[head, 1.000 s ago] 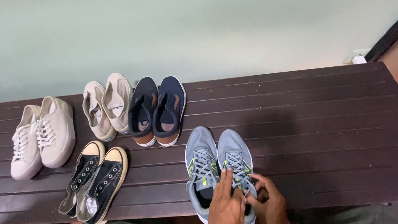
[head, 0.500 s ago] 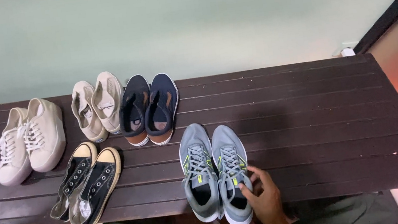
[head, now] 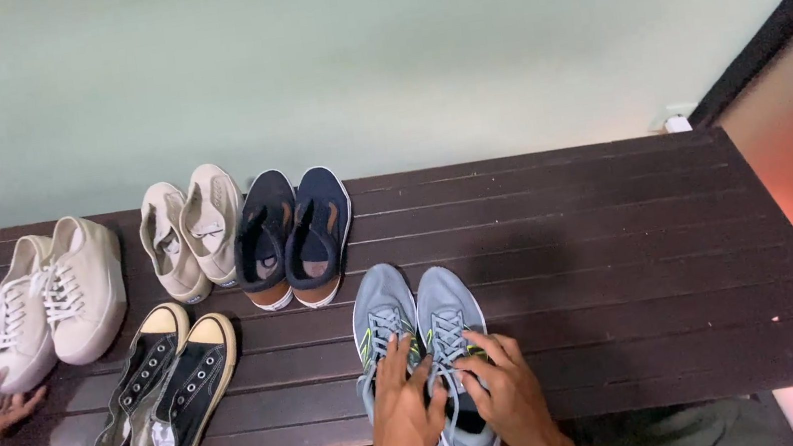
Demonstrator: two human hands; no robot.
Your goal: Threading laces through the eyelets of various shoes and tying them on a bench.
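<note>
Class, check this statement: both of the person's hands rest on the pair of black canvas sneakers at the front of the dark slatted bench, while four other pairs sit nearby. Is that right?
Not quite. The head view shows the left hand and right hand on the grey running shoes, not the black canvas sneakers, which lie untouched to their left. The rest holds: the shoes sit at the front of the dark slatted bench, with four other pairs nearby.

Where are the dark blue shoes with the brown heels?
In the head view, the dark blue shoes sit on the dark wooden bench near its back edge, left of centre, just right of the beige shoes and behind the grey sneakers.
</note>
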